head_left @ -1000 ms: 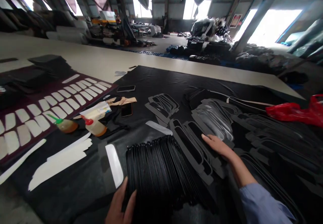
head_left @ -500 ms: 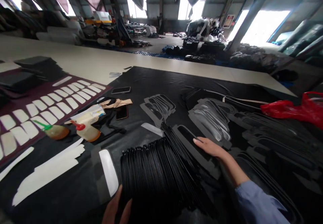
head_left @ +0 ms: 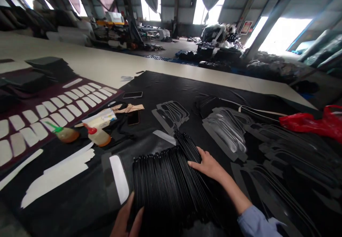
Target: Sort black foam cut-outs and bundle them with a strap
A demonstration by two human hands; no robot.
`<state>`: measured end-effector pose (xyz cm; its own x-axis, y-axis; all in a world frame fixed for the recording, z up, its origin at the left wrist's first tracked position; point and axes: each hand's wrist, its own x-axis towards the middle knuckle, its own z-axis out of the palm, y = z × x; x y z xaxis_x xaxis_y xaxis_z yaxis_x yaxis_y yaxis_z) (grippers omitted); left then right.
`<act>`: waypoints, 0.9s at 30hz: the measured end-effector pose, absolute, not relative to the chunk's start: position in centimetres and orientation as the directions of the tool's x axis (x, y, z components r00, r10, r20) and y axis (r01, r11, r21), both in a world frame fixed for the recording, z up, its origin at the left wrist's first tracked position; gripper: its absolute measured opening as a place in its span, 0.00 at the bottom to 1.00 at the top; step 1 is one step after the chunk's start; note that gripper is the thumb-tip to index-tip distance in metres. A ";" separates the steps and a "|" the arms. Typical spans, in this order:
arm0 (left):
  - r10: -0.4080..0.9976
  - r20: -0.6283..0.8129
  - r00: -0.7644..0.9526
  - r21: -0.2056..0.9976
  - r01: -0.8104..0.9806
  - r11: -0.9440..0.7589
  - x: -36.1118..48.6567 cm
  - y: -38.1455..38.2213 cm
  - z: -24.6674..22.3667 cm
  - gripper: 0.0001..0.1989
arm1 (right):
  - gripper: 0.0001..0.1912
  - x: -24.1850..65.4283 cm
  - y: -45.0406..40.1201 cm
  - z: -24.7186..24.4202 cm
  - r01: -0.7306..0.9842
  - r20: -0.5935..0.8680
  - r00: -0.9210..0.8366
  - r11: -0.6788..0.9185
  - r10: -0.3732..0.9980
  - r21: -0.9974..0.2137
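Observation:
A tight row of thin black cords or tubes (head_left: 157,180) lies in front of me, its lower part lost in shadow. My right hand (head_left: 208,164) rests on the slanted right-hand group of these black lengths (head_left: 188,148), thumb and forefinger apart. At the row's left edge is my left hand (head_left: 127,217), partly cut off by the frame, its fingers apart. Just above those fingers lies a dark grey panel with a white strip (head_left: 119,180) on it. Grey pieces with long rounded openings (head_left: 256,183) lie right of my right forearm.
More grey frame-like pieces (head_left: 171,114) and a glossy stack (head_left: 227,130) lie farther back. Left stand two squeeze bottles, green-tipped (head_left: 66,134) and red-tipped (head_left: 98,136). White strips (head_left: 58,174), phones (head_left: 133,94) and a red plastic bag (head_left: 312,121) are also on the table.
My right hand has moved left from a grey piece onto the black lengths. That grey piece no longer lies beside the row; one now shows farther right. The left hand stays by the row.

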<state>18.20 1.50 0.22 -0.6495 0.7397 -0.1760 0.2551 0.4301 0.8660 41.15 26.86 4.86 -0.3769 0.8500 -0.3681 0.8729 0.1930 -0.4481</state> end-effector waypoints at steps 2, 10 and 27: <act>0.742 -0.170 -0.648 0.870 0.256 0.422 18.3 1.5 0.1 0.26 | 0.45 41.4 27.2 4.6 0.838 -0.360 -0.426 0.212 0.830 -0.503; 0.742 -0.208 -0.637 0.851 0.256 0.458 18.2 1.4 -0.2 0.29 | 0.43 42.4 27.8 5.0 0.795 -0.356 -0.468 0.209 0.809 -0.569; 0.807 -0.093 -0.583 0.792 0.448 0.415 18.4 1.6 -0.1 0.27 | 0.41 40.7 27.0 5.7 0.959 -0.316 -0.230 0.158 0.921 -0.237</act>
